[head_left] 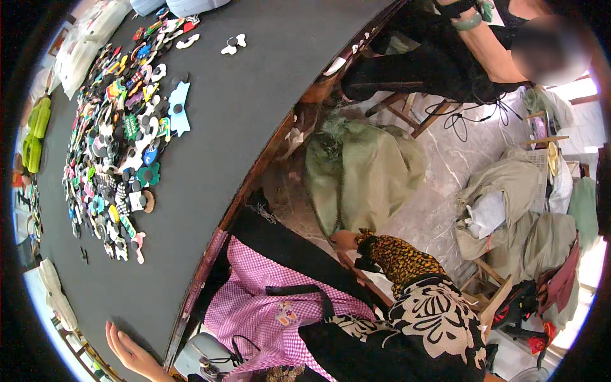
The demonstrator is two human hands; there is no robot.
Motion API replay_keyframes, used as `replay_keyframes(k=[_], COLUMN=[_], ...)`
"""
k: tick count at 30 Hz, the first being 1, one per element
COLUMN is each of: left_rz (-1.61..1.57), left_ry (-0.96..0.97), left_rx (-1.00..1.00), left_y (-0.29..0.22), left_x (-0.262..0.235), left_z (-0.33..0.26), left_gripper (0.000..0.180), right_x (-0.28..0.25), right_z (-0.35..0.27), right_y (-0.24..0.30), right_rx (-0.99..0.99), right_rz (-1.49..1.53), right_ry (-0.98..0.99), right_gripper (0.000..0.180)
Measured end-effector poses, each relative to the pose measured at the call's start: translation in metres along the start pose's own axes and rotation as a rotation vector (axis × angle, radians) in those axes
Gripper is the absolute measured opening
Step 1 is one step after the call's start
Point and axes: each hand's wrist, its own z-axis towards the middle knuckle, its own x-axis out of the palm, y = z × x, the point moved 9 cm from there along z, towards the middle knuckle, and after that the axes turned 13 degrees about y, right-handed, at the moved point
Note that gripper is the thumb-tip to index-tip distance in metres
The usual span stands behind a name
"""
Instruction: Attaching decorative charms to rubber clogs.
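My left hand [130,352] rests on the dark tabletop [210,108] at its near end, fingers stretched out and holding nothing. Down to the right, my right hand [344,240] reaches below table height in a leopard-print sleeve cuff. Its fingers, small and partly hidden, seem closed on the edge of an olive-green sack [375,172] that stands on the floor. Farther up the table from my left hand spreads a large heap of small, colourful rubber shoe charms [118,140]. A light-blue charm [179,109] lies at the heap's right side.
Two or three white charms [233,44] lie apart toward the far end. Plastic bags [83,57] and lime-green clogs [36,130] line the left edge. Another person [439,57] sits across at the upper right. Wooden stools [493,290] and heaped olive cloth [503,191] stand on the right.
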Motion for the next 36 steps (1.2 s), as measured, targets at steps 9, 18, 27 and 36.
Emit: replay_keyframes(k=[9,18,27,36], left_rz=[-0.033,-0.05,-0.038,-0.056], left_ry=[0.013,0.027,0.042,0.045], left_rx=[-0.047,-0.024,-0.053,-0.015], left_y=[0.0,-0.001,0.006,0.008], left_x=[0.003,0.011,0.01,0.019], left_z=[-0.004,0.001,-0.003,0.0], left_gripper=[0.027,0.027,0.027,0.027], right_x=[-0.218,-0.212,-0.101,-0.206], right_z=[-0.024,-0.081,-0.153,-0.077], right_y=[0.096,-0.11,-0.202,-0.108], right_rx=[0.412,0.896,0.994,0.257], right_rz=[-0.397,-0.537,-0.432,0.393], right_ry=[-0.603,-0.183,-0.027,-0.876], right_gripper=[0.04,0.038,0.032,0.052])
